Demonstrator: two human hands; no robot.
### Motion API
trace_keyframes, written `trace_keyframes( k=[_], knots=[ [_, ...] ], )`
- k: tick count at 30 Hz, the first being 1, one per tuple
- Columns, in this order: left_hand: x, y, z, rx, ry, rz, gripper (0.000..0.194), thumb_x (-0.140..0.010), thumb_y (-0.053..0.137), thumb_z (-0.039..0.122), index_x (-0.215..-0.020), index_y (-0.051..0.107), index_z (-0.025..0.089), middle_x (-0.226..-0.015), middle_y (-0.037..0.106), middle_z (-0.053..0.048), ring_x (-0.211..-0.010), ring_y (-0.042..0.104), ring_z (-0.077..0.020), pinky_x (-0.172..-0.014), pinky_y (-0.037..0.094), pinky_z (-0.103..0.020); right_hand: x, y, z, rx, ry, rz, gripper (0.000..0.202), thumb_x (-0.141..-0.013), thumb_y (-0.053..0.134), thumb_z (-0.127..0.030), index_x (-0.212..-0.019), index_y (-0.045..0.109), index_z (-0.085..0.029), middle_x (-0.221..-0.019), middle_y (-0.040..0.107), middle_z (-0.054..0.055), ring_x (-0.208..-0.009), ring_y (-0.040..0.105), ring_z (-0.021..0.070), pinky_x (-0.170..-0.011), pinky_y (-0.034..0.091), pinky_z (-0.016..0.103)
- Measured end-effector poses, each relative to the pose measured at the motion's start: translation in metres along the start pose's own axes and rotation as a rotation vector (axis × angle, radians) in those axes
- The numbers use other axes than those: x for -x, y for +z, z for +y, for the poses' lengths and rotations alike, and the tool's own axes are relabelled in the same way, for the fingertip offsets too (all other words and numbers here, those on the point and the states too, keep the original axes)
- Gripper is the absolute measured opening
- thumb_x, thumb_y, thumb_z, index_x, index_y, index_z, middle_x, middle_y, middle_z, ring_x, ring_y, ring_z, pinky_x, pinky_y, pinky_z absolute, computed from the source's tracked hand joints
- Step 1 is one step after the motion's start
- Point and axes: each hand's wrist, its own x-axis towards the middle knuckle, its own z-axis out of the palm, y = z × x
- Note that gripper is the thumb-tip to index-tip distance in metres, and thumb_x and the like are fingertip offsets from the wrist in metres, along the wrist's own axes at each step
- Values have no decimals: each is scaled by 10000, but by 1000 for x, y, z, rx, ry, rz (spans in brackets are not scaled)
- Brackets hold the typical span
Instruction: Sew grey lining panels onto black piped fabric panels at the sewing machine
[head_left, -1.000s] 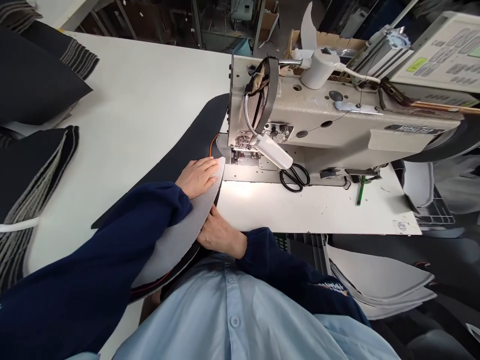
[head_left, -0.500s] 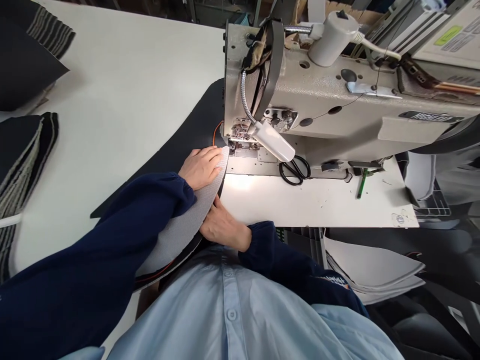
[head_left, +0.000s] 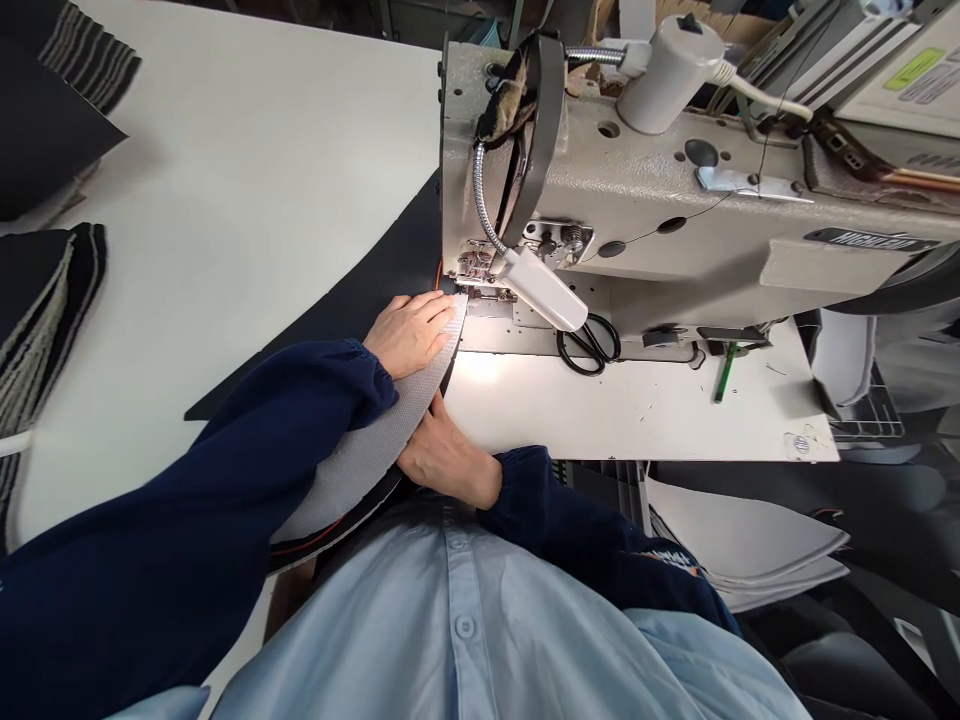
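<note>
A grey mesh-backed fabric panel (head_left: pixel 360 470) lies over a black panel (head_left: pixel 345 290), its far tip at the presser foot of the sewing machine (head_left: pixel 645 190). Orange piping (head_left: pixel 439 274) shows beside the needle area, and more runs along the near edge. My left hand (head_left: pixel 411 335) rests flat on the grey panel close to the foot, fingers extended. Nearer my body, my right hand (head_left: pixel 446 455) grips the panel's right edge; its thumb is visible, while the other fingers are hidden under the fabric.
Black-handled scissors (head_left: pixel 589 345) lie on the machine bed's near edge under a small lit lamp (head_left: pixel 547 290). A green stick-like tool (head_left: pixel 725 372) is farther right. Stacked dark panels (head_left: pixel 45 310) sit at the left, and light grey pieces (head_left: pixel 742 525) lie below the table's right side.
The layered panels have slid a little farther into the machine, with less of the black panel and piping showing left of the head. Both hands keep their hold, the left shifting slightly rightward.
</note>
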Motion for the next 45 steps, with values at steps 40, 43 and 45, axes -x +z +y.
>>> trace_keyframes(
  k=[40,43,45],
  knots=[
    [11,-25,72,-12,-244,-302,267,-770,492,148,-985,647,112,-992,562,-158,-819,610,-255,-734,517,-369,31,-14,15,249,174,-47,323,-849,563,-124,-1115,652,36,-1161,611,321,-1203,503,413,-1015,349,641],
    [16,-23,72,-5,-239,-284,270,-798,462,132,-992,651,123,-973,562,-143,-810,607,-234,-733,518,-349,27,-13,19,238,190,-58,349,-836,598,-138,-1128,648,45,-1194,590,331,-1232,475,419,-1020,346,619],
    [12,-21,69,-9,-252,-262,271,-790,468,123,-983,657,128,-969,564,-139,-811,606,-232,-739,519,-346,25,-15,15,261,190,-63,350,-839,575,-117,-1135,636,58,-1184,589,341,-1194,510,410,-997,368,600]
  ],
)
